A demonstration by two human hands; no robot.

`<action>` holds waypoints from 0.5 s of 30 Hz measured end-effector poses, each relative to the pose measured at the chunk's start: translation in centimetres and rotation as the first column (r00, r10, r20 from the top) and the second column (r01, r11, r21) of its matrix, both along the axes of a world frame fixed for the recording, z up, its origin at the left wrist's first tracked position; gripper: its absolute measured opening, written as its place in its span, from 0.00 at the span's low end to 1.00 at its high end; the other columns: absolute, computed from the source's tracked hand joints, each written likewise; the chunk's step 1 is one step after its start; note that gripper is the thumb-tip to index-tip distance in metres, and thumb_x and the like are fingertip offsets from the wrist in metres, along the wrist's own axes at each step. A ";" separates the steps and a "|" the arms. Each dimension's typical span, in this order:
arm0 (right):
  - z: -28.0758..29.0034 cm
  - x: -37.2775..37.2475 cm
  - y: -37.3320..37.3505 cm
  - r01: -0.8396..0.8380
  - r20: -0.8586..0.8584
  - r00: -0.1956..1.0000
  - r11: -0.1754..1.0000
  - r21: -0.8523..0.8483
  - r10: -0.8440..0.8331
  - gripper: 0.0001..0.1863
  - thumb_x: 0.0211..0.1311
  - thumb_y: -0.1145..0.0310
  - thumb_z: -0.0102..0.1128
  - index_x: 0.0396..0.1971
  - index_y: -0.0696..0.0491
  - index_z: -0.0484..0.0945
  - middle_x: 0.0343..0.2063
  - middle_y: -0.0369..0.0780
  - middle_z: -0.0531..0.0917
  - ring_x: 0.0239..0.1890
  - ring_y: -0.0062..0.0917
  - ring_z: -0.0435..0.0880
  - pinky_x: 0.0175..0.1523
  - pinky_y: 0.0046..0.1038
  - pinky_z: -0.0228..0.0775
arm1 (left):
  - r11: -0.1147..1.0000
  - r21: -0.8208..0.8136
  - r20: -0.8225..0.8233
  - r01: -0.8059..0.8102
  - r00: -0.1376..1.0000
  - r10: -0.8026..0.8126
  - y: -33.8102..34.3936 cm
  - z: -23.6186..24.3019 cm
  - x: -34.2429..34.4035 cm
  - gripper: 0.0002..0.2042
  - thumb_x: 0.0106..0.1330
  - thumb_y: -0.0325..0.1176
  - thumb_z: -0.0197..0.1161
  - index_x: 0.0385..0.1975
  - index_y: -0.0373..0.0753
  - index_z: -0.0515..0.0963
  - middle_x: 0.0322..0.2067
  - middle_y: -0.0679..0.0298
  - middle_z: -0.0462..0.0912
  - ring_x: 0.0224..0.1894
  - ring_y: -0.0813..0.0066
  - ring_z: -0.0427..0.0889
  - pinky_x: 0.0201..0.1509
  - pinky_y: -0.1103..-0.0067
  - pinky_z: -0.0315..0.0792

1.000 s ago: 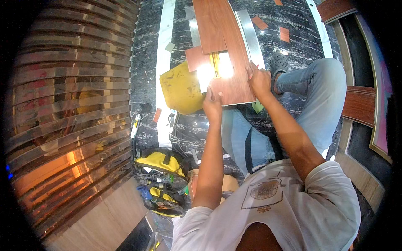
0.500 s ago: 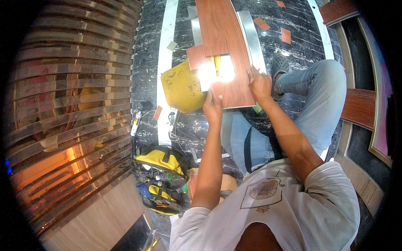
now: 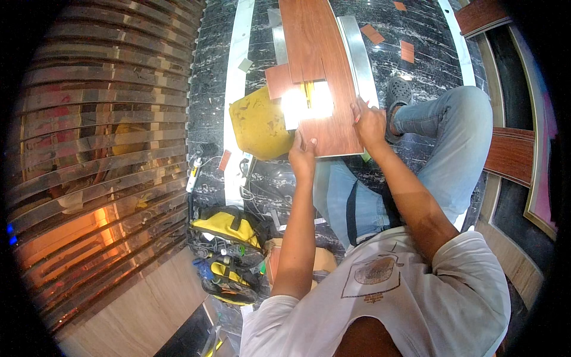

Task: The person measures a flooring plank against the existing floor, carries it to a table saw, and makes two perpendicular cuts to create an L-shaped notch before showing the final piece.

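A long reddish-brown wood-look plank [image 3: 336,135] stretches away from me over my lap, with a cut-out in its left side where bright light glares. My left hand [image 3: 302,157] grips its near left corner, thumb on top. My right hand [image 3: 371,125] is closed at the plank's right edge, fingers bent; a small reddish spot shows at the fingertips, too small to name. Beside the cut-out lies a smaller reddish-brown piece [image 3: 277,81]. Under the plank's left side is a scuffed yellow seat-like object [image 3: 257,128], partly covered.
Offcuts [image 3: 407,52] lie on the dark marbled floor. A metal strip [image 3: 358,56] runs along the plank's right. At left are a slatted partition [image 3: 107,119], a white tube [image 3: 193,175], cables and a yellow-black tool bag [image 3: 229,229]. My shod foot [image 3: 398,92] is at right.
The plank's near end has shifted very slightly toward me. Both hands stay in nearly the same places on it.
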State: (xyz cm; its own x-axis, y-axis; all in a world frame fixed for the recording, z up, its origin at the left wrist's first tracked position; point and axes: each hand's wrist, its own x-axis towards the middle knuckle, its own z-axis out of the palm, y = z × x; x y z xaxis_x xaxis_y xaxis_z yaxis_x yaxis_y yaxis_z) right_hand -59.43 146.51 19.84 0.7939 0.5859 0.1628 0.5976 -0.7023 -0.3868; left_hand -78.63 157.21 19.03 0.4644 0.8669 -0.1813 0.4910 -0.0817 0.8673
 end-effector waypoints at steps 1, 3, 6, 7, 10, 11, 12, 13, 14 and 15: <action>0.0 -0.1 0.0 0.006 0.000 1.000 1.000 -0.006 -0.006 0.20 0.70 0.56 0.58 0.52 0.54 0.83 0.21 0.48 0.83 0.28 0.39 0.83 0.43 0.40 0.68 | 1.000 -0.013 0.017 -0.002 1.000 0.002 -0.1 0.1 0.0 0.30 0.64 0.28 0.66 0.65 0.23 0.66 0.58 0.42 0.78 0.59 0.60 0.79 0.63 0.74 0.69; -0.2 -0.1 -0.1 0.003 -0.008 1.000 1.000 -0.017 -0.003 0.20 0.69 0.56 0.58 0.52 0.54 0.83 0.21 0.48 0.83 0.28 0.39 0.83 0.43 0.40 0.68 | 0.999 -0.040 0.050 -0.005 0.999 0.007 -0.2 0.4 -0.1 0.30 0.64 0.30 0.67 0.64 0.23 0.67 0.60 0.39 0.75 0.62 0.54 0.77 0.66 0.72 0.67; -0.2 -0.2 0.0 -0.010 -0.011 1.000 1.000 0.002 0.010 0.21 0.69 0.56 0.58 0.53 0.54 0.82 0.21 0.48 0.83 0.28 0.38 0.84 0.43 0.40 0.68 | 1.000 -0.025 0.040 -0.007 0.999 0.008 0.0 -0.1 -0.5 0.30 0.64 0.30 0.66 0.65 0.23 0.66 0.60 0.40 0.76 0.62 0.56 0.78 0.65 0.72 0.67; -0.4 -0.1 -0.2 -0.011 -0.010 1.000 1.000 0.008 0.011 0.21 0.69 0.56 0.58 0.53 0.54 0.82 0.21 0.47 0.84 0.28 0.38 0.84 0.43 0.40 0.68 | 0.999 -0.042 0.039 -0.012 0.999 0.014 -0.2 0.3 -0.3 0.30 0.64 0.30 0.66 0.65 0.22 0.66 0.60 0.41 0.76 0.61 0.58 0.78 0.65 0.73 0.67; -0.2 0.0 -0.4 0.005 -0.015 1.000 1.000 -0.030 -0.005 0.21 0.69 0.56 0.58 0.54 0.54 0.82 0.22 0.47 0.84 0.29 0.38 0.84 0.43 0.39 0.68 | 0.997 -0.070 0.050 -0.018 0.999 0.022 -0.6 1.9 0.3 0.30 0.64 0.29 0.65 0.65 0.22 0.66 0.59 0.42 0.78 0.59 0.61 0.79 0.64 0.74 0.68; -0.1 -0.1 -0.3 0.003 -0.022 1.000 0.999 -0.034 -0.004 0.21 0.69 0.56 0.58 0.54 0.54 0.82 0.22 0.47 0.84 0.30 0.37 0.84 0.43 0.39 0.68 | 0.998 -0.067 0.058 -0.017 0.998 0.021 -0.6 1.9 0.2 0.30 0.64 0.30 0.65 0.65 0.22 0.66 0.59 0.42 0.78 0.59 0.61 0.79 0.64 0.74 0.68; 0.0 -0.2 -0.3 0.001 -0.028 1.000 0.999 -0.038 -0.003 0.21 0.69 0.56 0.58 0.54 0.54 0.82 0.22 0.47 0.84 0.30 0.37 0.84 0.44 0.39 0.68 | 0.998 -0.064 0.067 -0.016 0.998 0.020 -0.5 1.8 0.1 0.31 0.64 0.30 0.65 0.65 0.22 0.66 0.59 0.42 0.78 0.59 0.61 0.79 0.64 0.74 0.68; -0.1 -0.2 -0.2 0.000 -0.034 0.999 0.999 -0.042 -0.002 0.22 0.69 0.56 0.57 0.54 0.54 0.82 0.22 0.48 0.84 0.30 0.37 0.84 0.44 0.39 0.68 | 0.998 -0.062 0.065 -0.015 0.998 0.018 -0.4 1.5 0.0 0.31 0.64 0.30 0.65 0.65 0.22 0.66 0.59 0.42 0.78 0.59 0.61 0.79 0.64 0.74 0.68; -0.1 -0.2 -0.1 0.001 -0.026 1.000 1.000 -0.030 -0.001 0.22 0.69 0.56 0.57 0.54 0.54 0.82 0.23 0.48 0.84 0.30 0.37 0.84 0.44 0.39 0.68 | 0.998 -0.059 0.063 -0.013 0.998 0.017 -0.3 1.2 -0.2 0.31 0.64 0.30 0.65 0.65 0.22 0.66 0.59 0.42 0.77 0.59 0.61 0.79 0.64 0.74 0.68; -0.2 -0.2 -0.1 0.001 -0.019 1.000 1.000 -0.017 -0.001 0.22 0.69 0.56 0.57 0.55 0.54 0.82 0.23 0.48 0.84 0.30 0.37 0.84 0.44 0.39 0.68 | 0.998 -0.056 0.061 -0.012 0.998 0.015 -0.2 0.9 -0.3 0.31 0.64 0.30 0.65 0.65 0.22 0.66 0.59 0.42 0.77 0.60 0.61 0.79 0.64 0.74 0.69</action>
